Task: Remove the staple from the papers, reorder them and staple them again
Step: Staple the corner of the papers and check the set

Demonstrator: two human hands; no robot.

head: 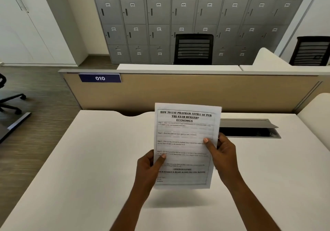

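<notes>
I hold a set of printed papers (185, 137) upright above the white desk (89, 159), the front page headed with bold text and the word ECONOMICS. My left hand (148, 168) grips the lower left edge, thumb on the front of the page. My right hand (221, 152) grips the right edge at mid height, thumb pressed on the front. No staple is visible on the sheets from here, and no stapler or staple remover is in view.
An open cable tray with a raised grey lid (250, 129) sits in the desk behind the papers on the right. A tan partition (178, 91) with a blue "010" sign (100, 78) closes the desk's far side. Grey lockers and black chairs stand beyond.
</notes>
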